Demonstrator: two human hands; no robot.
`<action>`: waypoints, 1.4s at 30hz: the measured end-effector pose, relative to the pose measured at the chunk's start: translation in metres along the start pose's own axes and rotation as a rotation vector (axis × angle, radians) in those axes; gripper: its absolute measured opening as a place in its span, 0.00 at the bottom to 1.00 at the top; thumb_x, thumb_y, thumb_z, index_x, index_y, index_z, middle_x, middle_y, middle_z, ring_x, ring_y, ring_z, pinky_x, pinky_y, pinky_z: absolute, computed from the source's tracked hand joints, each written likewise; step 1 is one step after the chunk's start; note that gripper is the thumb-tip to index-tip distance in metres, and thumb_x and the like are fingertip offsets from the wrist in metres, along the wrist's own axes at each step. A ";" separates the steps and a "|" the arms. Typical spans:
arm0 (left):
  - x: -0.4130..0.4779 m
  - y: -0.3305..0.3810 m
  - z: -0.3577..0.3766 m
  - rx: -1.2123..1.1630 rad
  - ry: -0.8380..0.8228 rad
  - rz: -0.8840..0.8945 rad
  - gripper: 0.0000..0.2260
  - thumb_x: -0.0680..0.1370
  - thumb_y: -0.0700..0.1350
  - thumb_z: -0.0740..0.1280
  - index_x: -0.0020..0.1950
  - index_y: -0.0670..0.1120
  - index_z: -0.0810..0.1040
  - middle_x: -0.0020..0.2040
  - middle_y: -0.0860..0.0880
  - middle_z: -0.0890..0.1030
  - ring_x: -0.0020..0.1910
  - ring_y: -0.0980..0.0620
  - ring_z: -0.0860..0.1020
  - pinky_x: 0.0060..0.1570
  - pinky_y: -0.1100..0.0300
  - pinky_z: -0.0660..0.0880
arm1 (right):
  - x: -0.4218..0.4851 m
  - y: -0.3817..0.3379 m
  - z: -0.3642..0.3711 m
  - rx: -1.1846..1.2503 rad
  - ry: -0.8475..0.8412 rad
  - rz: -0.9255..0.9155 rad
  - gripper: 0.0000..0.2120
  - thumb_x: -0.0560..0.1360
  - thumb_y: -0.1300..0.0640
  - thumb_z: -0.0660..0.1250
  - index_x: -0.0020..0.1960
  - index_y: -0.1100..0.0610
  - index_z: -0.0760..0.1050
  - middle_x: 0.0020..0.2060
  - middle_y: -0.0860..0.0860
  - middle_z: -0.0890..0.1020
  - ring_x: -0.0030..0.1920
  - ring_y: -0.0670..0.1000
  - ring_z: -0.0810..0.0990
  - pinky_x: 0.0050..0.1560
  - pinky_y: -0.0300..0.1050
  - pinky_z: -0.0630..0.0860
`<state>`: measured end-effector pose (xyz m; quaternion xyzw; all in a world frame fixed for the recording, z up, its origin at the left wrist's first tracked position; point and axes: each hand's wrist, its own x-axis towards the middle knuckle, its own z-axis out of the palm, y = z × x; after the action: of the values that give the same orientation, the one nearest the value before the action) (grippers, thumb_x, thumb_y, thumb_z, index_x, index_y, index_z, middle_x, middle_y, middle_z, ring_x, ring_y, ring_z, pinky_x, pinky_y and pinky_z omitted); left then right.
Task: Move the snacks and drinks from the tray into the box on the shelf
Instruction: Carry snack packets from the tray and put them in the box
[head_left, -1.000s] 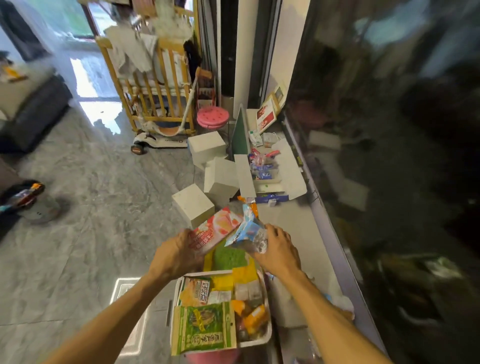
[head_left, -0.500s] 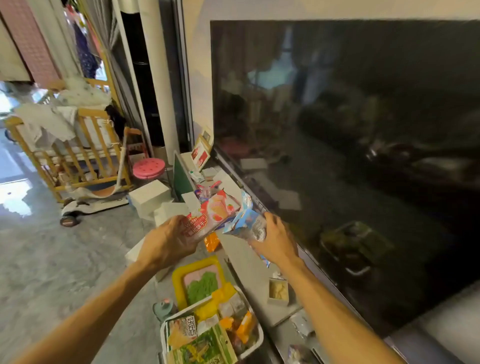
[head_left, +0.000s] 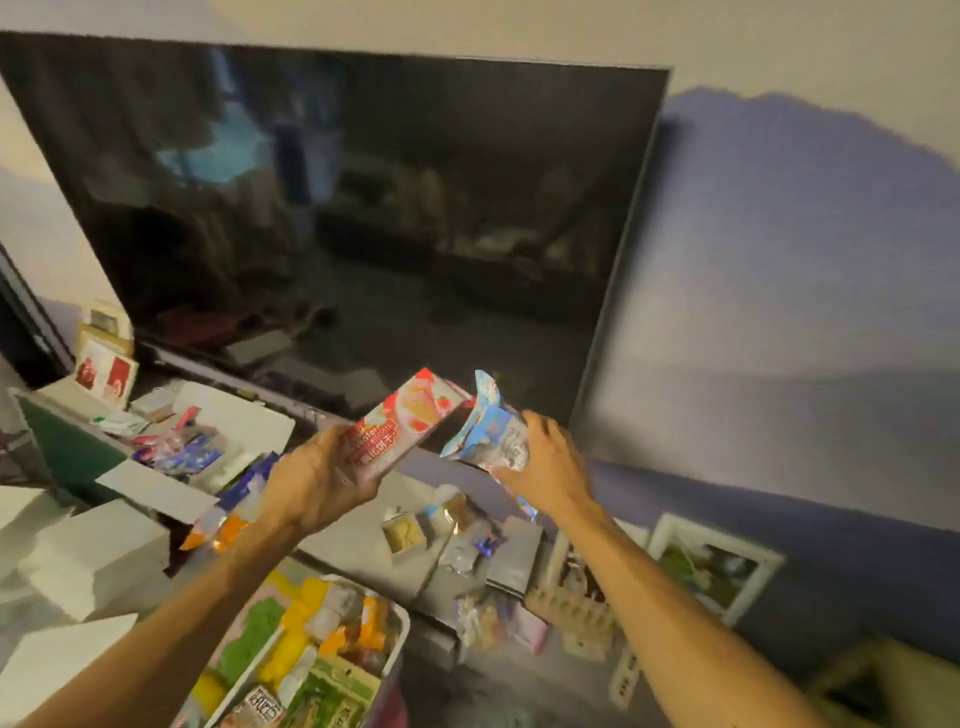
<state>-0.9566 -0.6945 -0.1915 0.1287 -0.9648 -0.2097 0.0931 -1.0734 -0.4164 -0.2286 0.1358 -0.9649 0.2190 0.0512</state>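
Left fingers (head_left: 337, 441) curled round the lower end of a pink wafer pack (head_left: 410, 415), grip partly hidden by the back of the left hand (head_left: 317, 483). Right fingers (head_left: 540, 423) clamped on a crumpled blue-white packet (head_left: 485, 436), print too blurred to read; right hand (head_left: 553, 467) at 3 o'clock of the left. Holds both packs aloft, between the tray (head_left: 404, 626) at 6 o'clock, cut off by the lower edge, and the open white box (head_left: 244, 415) at 9 o'clock, contents smeared.

The lean left forearm (head_left: 171, 623) and right forearm (head_left: 670, 613) are bare along their whole visible length. The left hand (head_left: 311, 483) and right hand (head_left: 553, 470) are bare too, with tendons ridging the left wrist.
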 end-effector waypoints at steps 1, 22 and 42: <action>0.003 0.016 0.009 -0.012 -0.025 0.034 0.39 0.70 0.64 0.77 0.76 0.52 0.68 0.68 0.50 0.81 0.62 0.46 0.83 0.61 0.50 0.80 | -0.010 0.017 -0.014 0.006 0.017 0.047 0.44 0.70 0.38 0.79 0.77 0.53 0.63 0.72 0.55 0.73 0.70 0.59 0.74 0.61 0.54 0.77; -0.183 0.483 0.222 -0.165 -0.284 0.789 0.39 0.69 0.68 0.77 0.74 0.53 0.70 0.64 0.51 0.84 0.55 0.47 0.85 0.52 0.50 0.83 | -0.395 0.429 -0.272 -0.136 0.341 0.705 0.43 0.71 0.36 0.78 0.77 0.50 0.63 0.71 0.51 0.74 0.68 0.53 0.75 0.59 0.48 0.77; -0.301 0.848 0.440 -0.275 -0.570 1.079 0.38 0.66 0.74 0.74 0.71 0.59 0.71 0.59 0.58 0.83 0.52 0.54 0.84 0.51 0.54 0.84 | -0.577 0.702 -0.397 -0.186 0.389 1.141 0.45 0.70 0.31 0.73 0.78 0.49 0.60 0.73 0.52 0.71 0.73 0.58 0.71 0.65 0.59 0.78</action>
<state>-0.9514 0.3045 -0.2599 -0.4509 -0.8449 -0.2815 -0.0596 -0.7051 0.5042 -0.2498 -0.4503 -0.8734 0.1477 0.1126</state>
